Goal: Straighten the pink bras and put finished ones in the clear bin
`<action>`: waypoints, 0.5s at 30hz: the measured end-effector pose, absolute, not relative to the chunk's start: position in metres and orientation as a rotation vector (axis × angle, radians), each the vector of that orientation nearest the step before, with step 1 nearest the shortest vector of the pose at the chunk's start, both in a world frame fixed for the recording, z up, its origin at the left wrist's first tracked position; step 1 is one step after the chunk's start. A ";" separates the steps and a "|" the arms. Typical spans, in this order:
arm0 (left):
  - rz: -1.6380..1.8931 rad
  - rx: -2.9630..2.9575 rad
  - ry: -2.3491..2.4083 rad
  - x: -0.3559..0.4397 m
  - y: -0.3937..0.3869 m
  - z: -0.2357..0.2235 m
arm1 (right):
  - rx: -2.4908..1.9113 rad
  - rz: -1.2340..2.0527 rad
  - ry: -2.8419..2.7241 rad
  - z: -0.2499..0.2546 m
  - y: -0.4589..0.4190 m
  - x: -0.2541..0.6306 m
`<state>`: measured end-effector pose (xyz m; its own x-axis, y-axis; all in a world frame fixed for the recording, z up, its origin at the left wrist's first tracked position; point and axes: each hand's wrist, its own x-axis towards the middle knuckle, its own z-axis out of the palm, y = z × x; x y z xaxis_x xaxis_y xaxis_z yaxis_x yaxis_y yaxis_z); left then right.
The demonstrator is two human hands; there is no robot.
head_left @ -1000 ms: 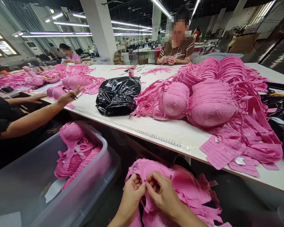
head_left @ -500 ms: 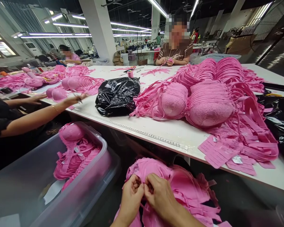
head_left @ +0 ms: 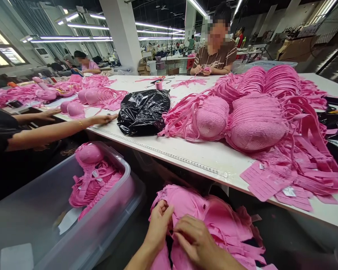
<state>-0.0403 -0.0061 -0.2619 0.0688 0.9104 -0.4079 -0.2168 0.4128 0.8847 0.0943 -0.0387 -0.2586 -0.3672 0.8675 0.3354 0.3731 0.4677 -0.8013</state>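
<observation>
A pile of pink bras point(head_left: 219, 221) lies in my lap below the table edge. My left hand point(head_left: 157, 225) grips the pink fabric at the pile's near-left side, fingers curled round it. Close beside it, my right hand point(head_left: 194, 240) pinches the same pink bra, fingers bent over the cloth. The two hands almost touch. A large stack of pink bras point(head_left: 253, 120) with pink hang tags point(head_left: 270, 183) sits on the white table point(head_left: 202, 157) in front of me.
A clear plastic bin point(head_left: 45, 210) at my left holds more pink bras point(head_left: 92, 172). A black plastic bag point(head_left: 143, 112) lies on the table. A co-worker's arm point(head_left: 59, 129) reaches across from the left. Another person point(head_left: 215, 56) sits at the far side.
My hands shifted slightly on the pink bra, the left thumb lifting over the fabric. The co-worker's hand at the left moved right along the table and lay flat.
</observation>
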 end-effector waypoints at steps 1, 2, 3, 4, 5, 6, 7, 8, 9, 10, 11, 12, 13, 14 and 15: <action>0.972 0.741 1.187 -0.043 -0.004 -0.265 | -1.057 0.843 -1.900 -0.259 -0.039 0.098; 0.974 0.740 1.172 -0.045 -0.002 -0.267 | -1.105 0.860 -1.866 -0.261 -0.039 0.101; 0.983 0.741 1.162 -0.047 0.000 -0.269 | -1.166 0.868 -1.843 -0.264 -0.039 0.104; 0.995 0.744 1.159 -0.048 0.001 -0.270 | -1.226 0.879 -1.837 -0.267 -0.039 0.107; 1.003 0.747 1.166 -0.050 0.002 -0.271 | -1.274 0.895 -1.844 -0.270 -0.039 0.109; 1.007 0.752 1.179 -0.050 0.003 -0.272 | -1.304 0.919 -1.859 -0.273 -0.038 0.109; 1.004 0.759 1.193 -0.051 0.004 -0.272 | -1.319 0.939 -1.867 -0.275 -0.037 0.109; 0.995 0.767 1.201 -0.051 0.004 -0.272 | -1.321 0.947 -1.866 -0.277 -0.036 0.109; 0.985 0.774 1.206 -0.051 0.004 -0.273 | -1.316 0.939 -1.859 -0.277 -0.033 0.108; 0.974 0.782 1.206 -0.052 0.004 -0.274 | -1.304 0.919 -1.855 -0.276 -0.030 0.106; 0.965 0.787 1.202 -0.052 0.004 -0.275 | -1.278 0.889 -1.866 -0.274 -0.026 0.104; 0.957 0.791 1.195 -0.052 0.004 -0.276 | -1.245 0.850 -1.898 -0.272 -0.022 0.103; 0.952 0.792 1.187 -0.053 0.004 -0.276 | -1.210 0.802 -1.955 -0.269 -0.018 0.101; 0.952 0.792 1.179 -0.053 0.004 -0.277 | -1.179 0.747 -2.032 -0.266 -0.013 0.100; 0.951 0.790 1.171 -0.054 0.003 -0.276 | -1.156 0.686 -2.118 -0.264 -0.009 0.099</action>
